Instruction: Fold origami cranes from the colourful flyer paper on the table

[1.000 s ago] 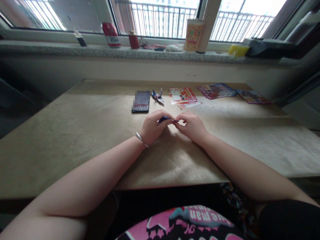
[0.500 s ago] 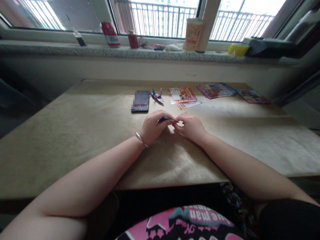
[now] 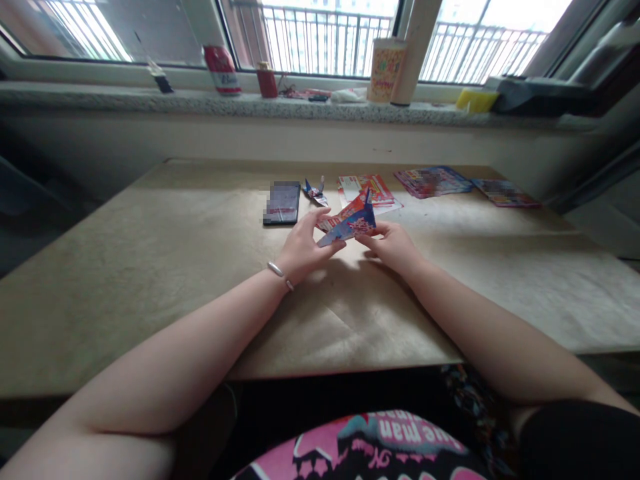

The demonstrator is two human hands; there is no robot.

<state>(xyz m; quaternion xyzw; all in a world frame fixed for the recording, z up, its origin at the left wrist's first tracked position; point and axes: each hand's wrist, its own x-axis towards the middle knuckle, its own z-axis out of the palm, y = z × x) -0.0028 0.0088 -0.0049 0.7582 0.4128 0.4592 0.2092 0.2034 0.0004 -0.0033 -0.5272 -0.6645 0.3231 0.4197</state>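
Head view: Both hands are working close together over the middle of the bench point(image 3: 150, 267). The left hand point(image 3: 303, 248), a bracelet point(image 3: 279, 273) sitting on its wrist, is pinching the left end of a folded paper point(image 3: 350, 223) printed in blue and red. The right hand point(image 3: 393, 245) is gripping the same paper along its lower right edge. The paper is standing tilted between them, one point rising upward. Just beyond the left hand a dark phone point(image 3: 283, 203) is lying flat. A small folded figure point(image 3: 315, 193) is sitting to the right of the phone. Printed sheets point(image 3: 375, 187) are lying behind the held paper, and more sheets point(image 3: 433, 181) are lying further right. On the far windowsill point(image 3: 100, 100) a red can point(image 3: 221, 69) and a paper cup point(image 3: 386, 69) are standing.
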